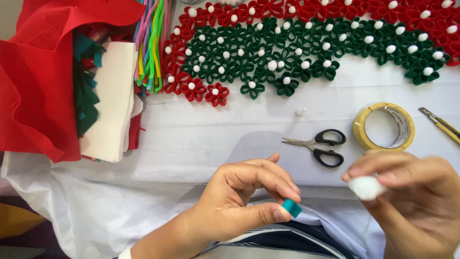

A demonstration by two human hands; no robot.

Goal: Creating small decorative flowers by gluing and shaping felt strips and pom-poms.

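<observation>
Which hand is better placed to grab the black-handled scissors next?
Right, probably. The right hand is nearer the black-handled scissors, though it pinches a white pom-pom; the left hand pinches a small teal felt piece.

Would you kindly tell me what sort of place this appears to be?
Probably a home craft table. Rows of red and green felt flowers with white pompom centres lie on the white-covered table, beside stacked felt sheets, scissors and a tape roll.

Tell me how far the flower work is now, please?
Done: many red and green felt flowers with white pompom centres lie joined on the table. In hand: the left hand pinches a small teal piece; the right hand holds a white pompom. Left: stacked felt sheets look unused.
</observation>
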